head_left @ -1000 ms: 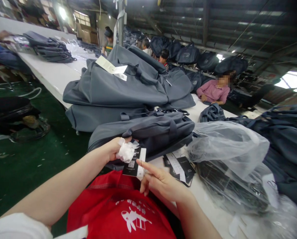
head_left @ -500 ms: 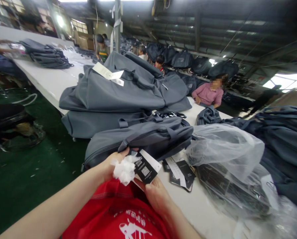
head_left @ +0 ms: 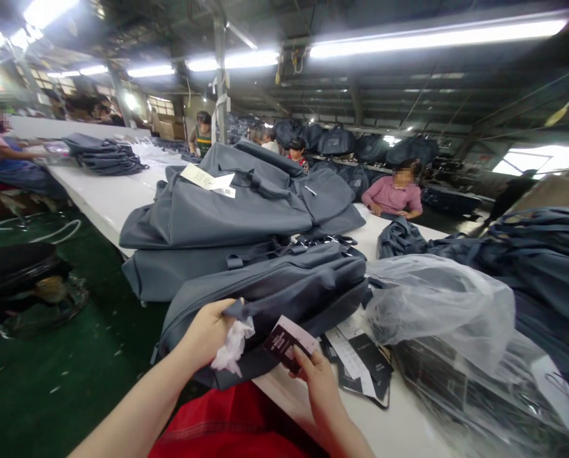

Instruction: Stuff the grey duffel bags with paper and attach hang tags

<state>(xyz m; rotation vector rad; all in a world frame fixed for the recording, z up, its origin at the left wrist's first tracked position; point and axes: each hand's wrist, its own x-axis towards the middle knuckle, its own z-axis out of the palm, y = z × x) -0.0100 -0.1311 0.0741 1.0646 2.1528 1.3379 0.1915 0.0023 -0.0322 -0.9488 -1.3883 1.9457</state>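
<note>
A dark blue-grey duffel bag (head_left: 275, 280) lies at the table's near edge, with its side facing me. My left hand (head_left: 207, 337) is closed on a strap of this bag, and crumpled white tissue paper (head_left: 233, 351) sticks out below its fingers. Pinched in my right hand (head_left: 319, 375) is a dark hang tag (head_left: 280, 345) with pale print and a light card behind it. The tag is in front of the bag's side. More black tags (head_left: 368, 359) and white slips lie on the table to the right of that hand.
Several stuffed grey bags (head_left: 231, 203) are stacked behind, one bearing a paper label (head_left: 203, 179). At right are clear plastic wrap (head_left: 437, 296) and a heap of dark bags (head_left: 547, 267). A co-worker in pink (head_left: 394, 194) sits across the white table (head_left: 93, 197); a stool (head_left: 21, 280) stands left.
My right hand has moved right with the tag, away from my left hand. My left hand now grips the strap slightly further left. The view has tilted upward.
</note>
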